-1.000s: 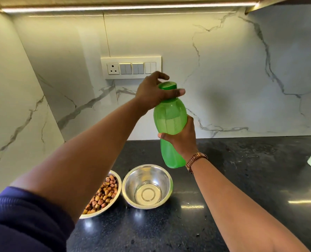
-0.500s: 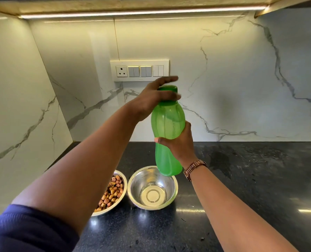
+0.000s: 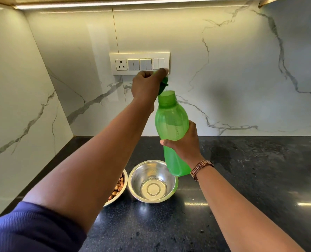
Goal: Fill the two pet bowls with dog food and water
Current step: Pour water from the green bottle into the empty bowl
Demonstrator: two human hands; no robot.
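Kibble bowl (image 3: 118, 190) mostly hidden behind the left forearm; contents partly visible. Left hand (image 3: 145, 85) curled tight around the green cap (image 3: 163, 86), held just above and left of the open neck. Right hand (image 3: 184, 142) wrapped around the green bottle (image 3: 172, 128), upright in the air over the countertop (image 3: 251, 179). Bowls: two, side by side. The steel bowl (image 3: 153, 182) looks empty; can't confirm.
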